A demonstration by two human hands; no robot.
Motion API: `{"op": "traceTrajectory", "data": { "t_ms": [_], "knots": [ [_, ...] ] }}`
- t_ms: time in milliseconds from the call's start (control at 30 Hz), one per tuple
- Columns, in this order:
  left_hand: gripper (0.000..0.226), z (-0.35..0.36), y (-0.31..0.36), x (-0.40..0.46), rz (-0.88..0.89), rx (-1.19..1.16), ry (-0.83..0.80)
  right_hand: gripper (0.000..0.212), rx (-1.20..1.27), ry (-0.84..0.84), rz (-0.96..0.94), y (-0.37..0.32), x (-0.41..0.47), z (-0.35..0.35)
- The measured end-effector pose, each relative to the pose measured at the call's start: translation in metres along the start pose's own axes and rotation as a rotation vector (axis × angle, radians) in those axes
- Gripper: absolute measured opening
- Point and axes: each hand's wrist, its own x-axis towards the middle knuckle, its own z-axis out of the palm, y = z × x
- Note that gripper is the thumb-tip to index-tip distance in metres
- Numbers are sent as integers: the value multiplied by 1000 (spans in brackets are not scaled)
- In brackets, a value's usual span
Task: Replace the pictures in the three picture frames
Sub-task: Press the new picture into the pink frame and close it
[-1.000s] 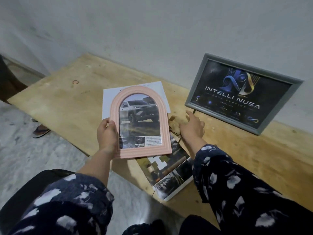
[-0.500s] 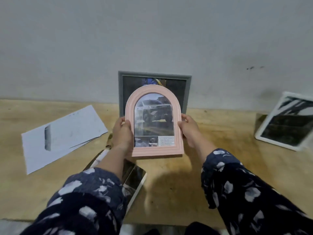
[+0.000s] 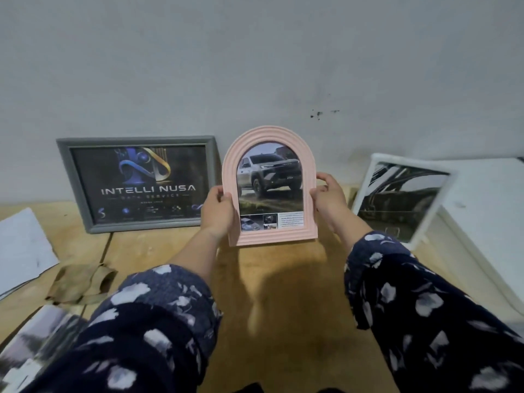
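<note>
A pink arched picture frame (image 3: pixel 269 137) with a picture of a pickup truck stands upright near the wall, between my two hands. My left hand (image 3: pixel 217 211) grips its left edge and my right hand (image 3: pixel 329 194) grips its right edge. To its left a grey frame (image 3: pixel 63 168) with a dark "INTELLI NUSA" picture leans on the wall. To its right a white frame (image 3: pixel 425 231) with a dark picture leans back, tilted.
The wooden table (image 3: pixel 283 293) runs along a grey wall. White paper sheets (image 3: pixel 19 251) lie at the left, a crumpled brown scrap (image 3: pixel 79 282) beside them, printed pictures (image 3: pixel 31 344) at the lower left. A white box (image 3: pixel 487 222) sits at the right.
My right hand came onto the pink frame, and both hands carried it rightward and toward the wall, from in front of the grey frame to the gap between the grey and white frames.
</note>
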Motion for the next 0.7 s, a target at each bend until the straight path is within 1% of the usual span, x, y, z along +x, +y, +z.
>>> {"op": "traceTrajectory", "data": {
  "t_ms": [33,133,267,433,533,633,700],
  "knots": [
    [22,37,9,17,-2,14,24,37,-30,1,6,1,34,-19],
    [24,53,20,27,10,39,53,32,-40,21,-17,3,56,-23],
    [27,80,31,39,-20,50,113,34,-62,29,-36,8,83,-29],
    [27,93,32,40,-20,42,158,37,-78,13,-32,19,92,-26],
    [28,95,29,41,-27,50,161,35,-104,24,-57,22,94,-27],
    [31,95,32,38,-27,82,148,31,-112,17,-43,21,95,-28],
    [35,93,34,34,-30,89,141,35,-120,-8,-27,20,92,-30]
  ]
}}
